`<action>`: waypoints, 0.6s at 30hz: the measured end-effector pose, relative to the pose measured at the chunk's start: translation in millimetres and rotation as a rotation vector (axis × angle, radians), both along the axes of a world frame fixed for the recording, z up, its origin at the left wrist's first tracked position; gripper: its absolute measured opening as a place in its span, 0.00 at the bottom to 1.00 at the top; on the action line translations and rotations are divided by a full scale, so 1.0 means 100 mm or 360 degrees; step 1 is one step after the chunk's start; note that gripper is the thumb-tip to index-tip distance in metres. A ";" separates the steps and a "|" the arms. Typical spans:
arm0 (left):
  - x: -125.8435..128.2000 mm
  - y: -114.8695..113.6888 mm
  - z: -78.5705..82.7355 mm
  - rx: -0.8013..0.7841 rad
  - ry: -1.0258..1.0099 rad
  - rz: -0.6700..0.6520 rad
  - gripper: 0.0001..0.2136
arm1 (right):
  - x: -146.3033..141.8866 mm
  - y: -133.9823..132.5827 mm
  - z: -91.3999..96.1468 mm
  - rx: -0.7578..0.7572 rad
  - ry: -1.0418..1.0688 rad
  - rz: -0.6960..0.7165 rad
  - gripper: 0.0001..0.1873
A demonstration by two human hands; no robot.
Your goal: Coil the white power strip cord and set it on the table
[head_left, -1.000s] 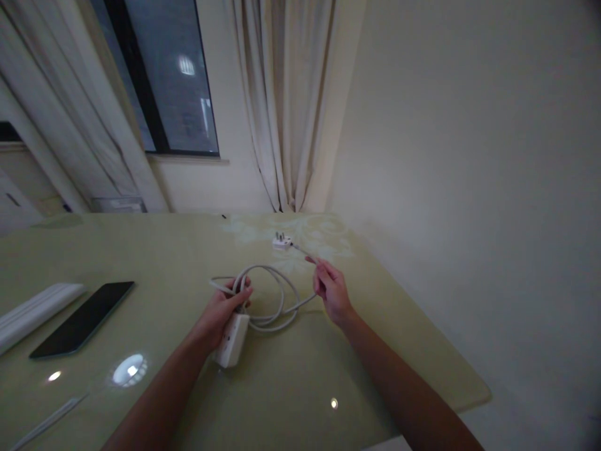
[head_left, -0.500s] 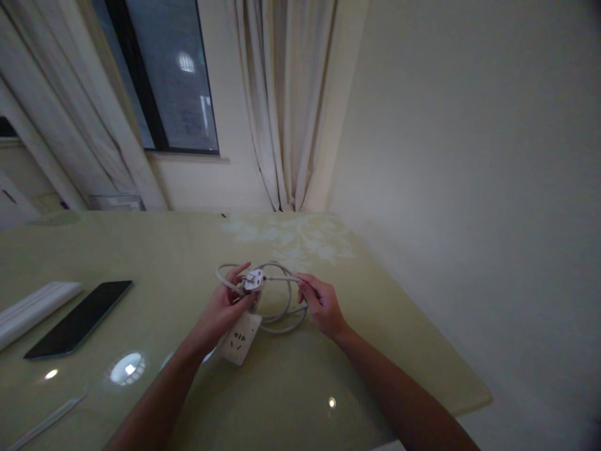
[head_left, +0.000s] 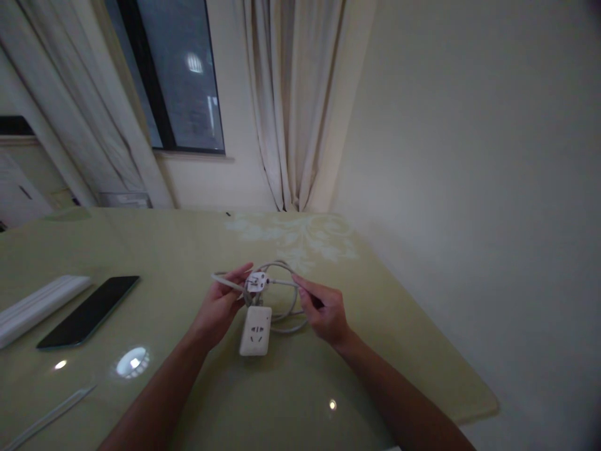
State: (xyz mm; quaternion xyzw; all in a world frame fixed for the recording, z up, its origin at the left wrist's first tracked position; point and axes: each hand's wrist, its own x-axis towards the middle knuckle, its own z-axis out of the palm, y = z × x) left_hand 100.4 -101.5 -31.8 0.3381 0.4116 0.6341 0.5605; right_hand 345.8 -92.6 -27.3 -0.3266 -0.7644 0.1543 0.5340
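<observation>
A white power strip [head_left: 256,331] with a socket face turned up hangs just below a coiled grey-white cord [head_left: 286,318]. My left hand [head_left: 220,307] is closed around the cord's loops on the left, its thumb and fingers partly hidden behind them. Between the hands shows the white plug [head_left: 257,282], its metal pins facing left. My right hand [head_left: 323,311] pinches the cord a short way right of the plug.
On the left of the glossy table [head_left: 399,351] lie a dark phone-like slab [head_left: 89,312] and a long white box-shaped object [head_left: 42,307]. A thin white strip [head_left: 51,414] rests nearer the front. A wall [head_left: 460,188] runs along the right side.
The power strip has swung to the right and now hangs more upright. My right hand has shifted slightly right and down along with the cord. The view has turned a little left.
</observation>
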 end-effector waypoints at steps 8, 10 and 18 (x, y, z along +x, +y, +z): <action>-0.04 0.00 0.01 -0.0166 -0.0160 -0.0047 0.24 | 0.00 0.02 -0.02 0.0137 -0.0311 -0.0116 0.20; -0.06 0.00 0.03 -0.0167 -0.0142 -0.0053 0.22 | -0.01 0.03 -0.03 0.0114 -0.0368 -0.0169 0.20; -0.10 0.02 -0.02 -0.0149 -0.0049 -0.0174 0.22 | -0.04 0.10 -0.04 -0.0294 -0.0112 -0.0138 0.17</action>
